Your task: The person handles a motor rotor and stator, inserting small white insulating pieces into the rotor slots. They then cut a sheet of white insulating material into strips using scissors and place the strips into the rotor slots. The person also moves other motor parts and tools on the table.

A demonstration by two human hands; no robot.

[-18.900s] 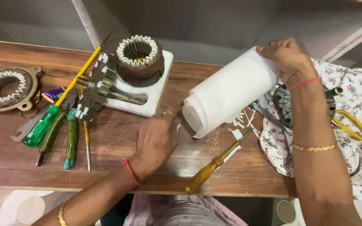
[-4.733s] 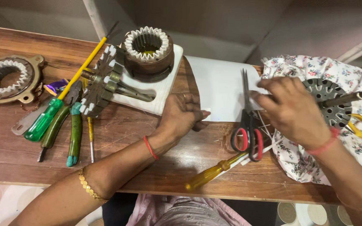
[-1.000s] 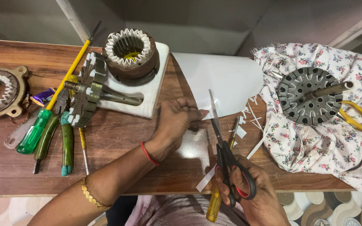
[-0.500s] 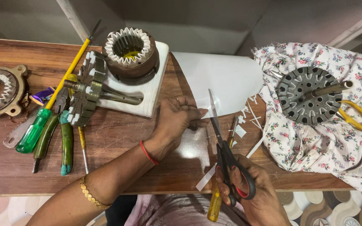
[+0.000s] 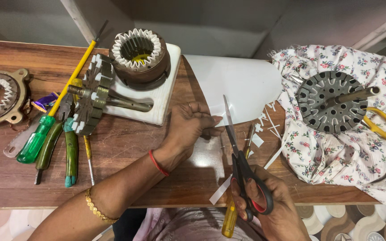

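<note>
Wooden planks make up the workbench [image 5: 126,154], which runs across the view with a pale wall behind it. On it the left hand [image 5: 188,127] lies palm down, fingers stretched flat and close together, pressing on a white plastic sheet [image 5: 237,87] whose wider part spreads out beyond the fingertips. Just to the right of those fingertips stand the thin blades of a pair of scissors [image 5: 242,165], nearly closed and pointing away from the person along the sheet's edge. The right hand [image 5: 269,205] grips the black-and-red handles at the near edge of the bench, thumb and fingers through the loops. Small white offcuts [image 5: 264,127] lie scattered just right of the blades, and a yellow-handled screwdriver [image 5: 231,214] lies under the scissors. Farther right of the fingers, a grey slotted metal disc [image 5: 327,102] with a shaft rests on a flowered cloth [image 5: 349,156]. Left of the left hand's knuckles sit a wound stator [image 5: 140,56] on a white block [image 5: 157,100], a toothed rotor [image 5: 92,100] and green-handled tools [image 5: 50,143].
</note>
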